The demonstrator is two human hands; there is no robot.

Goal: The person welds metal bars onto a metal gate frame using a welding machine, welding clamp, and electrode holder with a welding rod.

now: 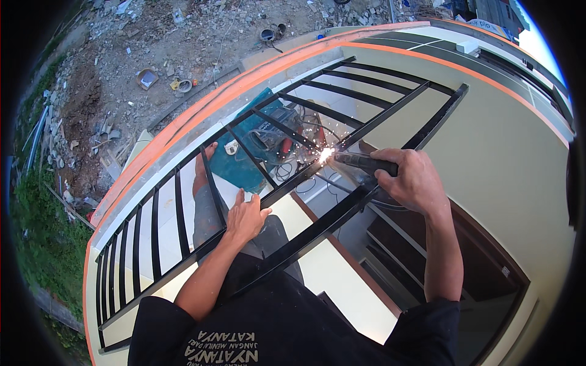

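Black cloth shirt [287,323] of the person, foremost; beyond it, a barred frame of black metal [292,182] slants across the scene. Right hand [418,180]: its grip is wrapped around a dark, elongated hand tool [363,162], the tip at a white glow with orange sparks [326,154] on the frame's inner rail. Left hand [246,219]: fingers spread, lying over that rail. Teal sheet [241,174]: below the bars.

Frame [293,182], centre: metal, smooth, semi-gloss. Rubble [183,43], eleven o'clock: rough, matt. Shirt [293,323], six o'clock: matt cloth.
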